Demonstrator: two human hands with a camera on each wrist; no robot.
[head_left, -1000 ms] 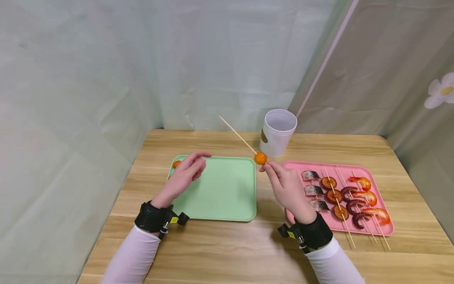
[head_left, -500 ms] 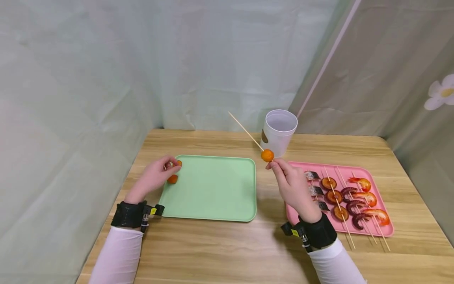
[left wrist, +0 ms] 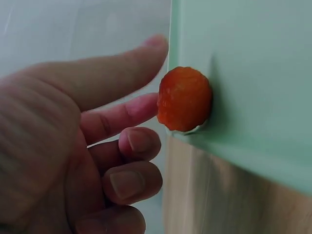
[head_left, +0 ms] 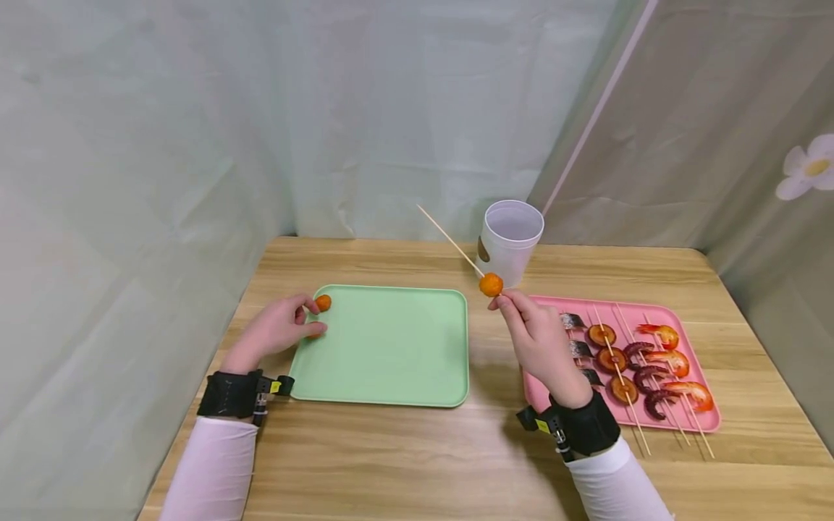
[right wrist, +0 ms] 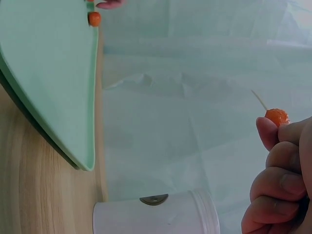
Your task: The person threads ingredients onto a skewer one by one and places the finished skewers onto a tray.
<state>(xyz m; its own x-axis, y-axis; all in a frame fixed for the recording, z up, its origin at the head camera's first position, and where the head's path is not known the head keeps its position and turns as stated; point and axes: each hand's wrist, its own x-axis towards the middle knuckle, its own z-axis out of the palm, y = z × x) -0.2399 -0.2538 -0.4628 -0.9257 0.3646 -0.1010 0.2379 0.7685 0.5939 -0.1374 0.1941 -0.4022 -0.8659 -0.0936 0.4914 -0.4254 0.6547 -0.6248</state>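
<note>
At the left edge of the green tray, my left hand reaches in with thumb and index finger spread apart. One orange ball lies at the tray's far left corner, right by the index fingertip. A second orange ball is partly hidden behind the thumb. In the left wrist view, the index fingertip is right at the corner ball, and the thumb stands away from it. My right hand pinches the lower end of a bamboo skewer, just below an orange ball threaded on it. The skewer's tip points up and left.
A white cup stands behind the right hand. To the right, a pink tray bears skewers of fish pieces, mushroom slices, octopus tentacles and shrimp; several sticks overhang its front edge. A curtain closes off the back of the wooden table.
My left hand has moved left from over the green tray to the orange balls, and its thumb and index finger have since spread. The right hand has shifted slightly right with the skewer.
</note>
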